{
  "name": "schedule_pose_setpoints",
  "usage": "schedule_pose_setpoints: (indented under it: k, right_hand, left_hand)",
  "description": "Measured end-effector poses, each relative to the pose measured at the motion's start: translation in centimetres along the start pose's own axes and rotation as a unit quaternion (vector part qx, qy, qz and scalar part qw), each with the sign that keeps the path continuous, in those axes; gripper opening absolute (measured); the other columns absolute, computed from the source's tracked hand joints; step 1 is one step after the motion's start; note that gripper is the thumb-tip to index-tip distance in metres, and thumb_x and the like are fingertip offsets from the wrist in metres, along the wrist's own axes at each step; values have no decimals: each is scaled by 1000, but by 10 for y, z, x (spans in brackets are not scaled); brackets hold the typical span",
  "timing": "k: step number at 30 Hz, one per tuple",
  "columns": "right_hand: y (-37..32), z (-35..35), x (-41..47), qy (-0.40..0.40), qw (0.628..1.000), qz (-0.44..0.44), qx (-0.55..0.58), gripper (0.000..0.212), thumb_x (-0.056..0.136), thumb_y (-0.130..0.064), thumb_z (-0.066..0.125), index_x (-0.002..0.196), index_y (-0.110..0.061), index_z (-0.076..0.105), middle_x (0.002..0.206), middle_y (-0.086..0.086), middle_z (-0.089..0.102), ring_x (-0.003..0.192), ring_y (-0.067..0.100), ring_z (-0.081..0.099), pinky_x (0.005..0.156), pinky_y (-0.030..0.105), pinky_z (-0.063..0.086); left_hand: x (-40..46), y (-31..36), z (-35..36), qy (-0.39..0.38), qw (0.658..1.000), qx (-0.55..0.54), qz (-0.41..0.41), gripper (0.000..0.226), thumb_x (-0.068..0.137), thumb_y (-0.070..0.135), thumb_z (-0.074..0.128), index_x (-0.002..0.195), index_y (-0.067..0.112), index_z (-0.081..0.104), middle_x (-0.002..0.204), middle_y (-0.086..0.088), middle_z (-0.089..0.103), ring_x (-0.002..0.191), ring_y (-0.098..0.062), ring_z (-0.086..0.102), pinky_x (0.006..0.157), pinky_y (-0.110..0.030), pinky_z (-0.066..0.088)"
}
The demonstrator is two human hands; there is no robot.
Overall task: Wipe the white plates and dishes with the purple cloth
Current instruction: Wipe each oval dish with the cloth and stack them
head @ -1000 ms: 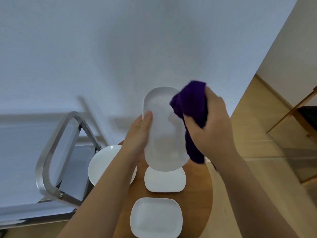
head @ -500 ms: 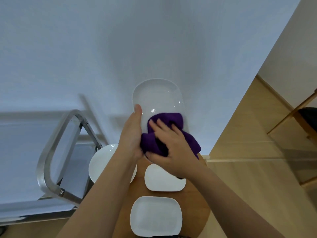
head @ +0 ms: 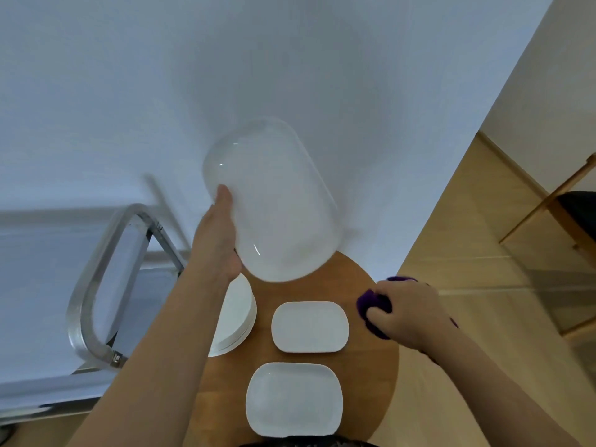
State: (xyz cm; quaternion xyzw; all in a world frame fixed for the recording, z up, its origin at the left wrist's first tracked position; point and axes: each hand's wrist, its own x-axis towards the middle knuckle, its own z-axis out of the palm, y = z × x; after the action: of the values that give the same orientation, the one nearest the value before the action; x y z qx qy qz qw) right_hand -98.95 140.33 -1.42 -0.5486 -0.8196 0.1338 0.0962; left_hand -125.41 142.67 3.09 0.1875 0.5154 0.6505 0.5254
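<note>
My left hand (head: 219, 237) holds a large white oval dish (head: 274, 201) by its left rim, raised above the round wooden table (head: 367, 382) with its bottom side facing me. My right hand (head: 409, 312) grips the bunched purple cloth (head: 374, 309) at the table's right edge, apart from the dish. On the table lie two white rectangular dishes, one in the middle (head: 309, 327) and one nearer to me (head: 293, 400). A stack of round white plates (head: 240, 314) sits at the left, partly hidden by my left forearm.
A metal-framed cart (head: 96, 285) stands left of the table against the white wall. A wooden chair (head: 554, 201) stands on the light wood floor at the far right.
My right hand has taken the cloth off the oval dish and dropped to the table's right edge. My left hand has turned the dish over and tilted it to the right.
</note>
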Motion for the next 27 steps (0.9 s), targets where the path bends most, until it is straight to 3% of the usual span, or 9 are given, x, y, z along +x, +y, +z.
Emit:
schedule_pose_setpoints:
  k: [2,4,6,9,12,16,22,24,27]
  right_hand:
    - [17,4,-4,102,979,114,136,15,76,-30,56,64,-23,52,55,-5,55,55,14,51,48,28,36]
    - [12,-2,-5,216,894,180,349,17,70,-27,51,72,-14,60,59,-2,61,56,19,56,46,31,46]
    - [2,-7,-2,278,791,170,518,12,72,-21,51,75,-18,62,58,-10,60,50,7,56,39,22,45]
    - [-17,-9,4,277,703,165,634,11,77,-24,51,81,-28,60,61,-13,57,52,5,57,45,23,48]
    - [-37,2,13,175,645,170,724,28,78,-33,52,106,-31,56,68,-8,64,60,10,64,52,29,53]
    - [-49,19,21,116,699,165,686,57,68,-37,66,108,-70,44,104,-19,65,96,14,65,79,38,56]
    - [-35,22,16,111,806,171,555,34,73,-34,70,104,-42,58,90,-20,67,83,7,67,71,32,55]
    - [-28,13,16,94,776,204,589,27,80,-16,69,103,-30,63,89,-9,71,82,16,68,64,30,54]
    - [-10,-9,12,-21,671,278,687,27,72,-5,67,98,-9,66,77,10,71,65,24,68,54,31,53]
  left_hand:
    - [1,10,3,0,999,-7,41,30,94,49,49,109,26,61,98,6,74,87,-14,72,70,-33,57]
    - [0,11,10,-11,997,6,70,25,96,46,47,106,27,61,96,8,74,85,-11,71,66,-29,58]
    - [-6,6,17,-15,996,37,86,21,97,43,45,101,29,60,89,13,73,81,-7,71,65,-27,57]
    - [-14,-9,25,-5,995,61,82,20,98,45,42,93,33,58,74,20,72,70,-2,69,69,-30,57]
    - [-23,-24,37,7,999,11,44,28,98,45,43,109,26,60,93,9,72,88,-13,69,78,-35,55]
    - [-31,-40,42,23,999,16,20,22,96,50,42,102,33,54,88,12,67,79,-10,66,55,-24,50]
    - [-24,-32,23,-13,998,54,-31,22,97,39,48,98,19,57,83,4,72,76,-16,70,58,-28,53]
    - [-25,-32,15,-85,989,121,-29,31,93,43,50,101,16,61,80,5,75,73,-12,71,60,-27,56]
    - [-22,-25,-7,-196,963,185,-14,72,79,65,53,133,17,51,115,4,68,106,-11,64,92,-42,49]
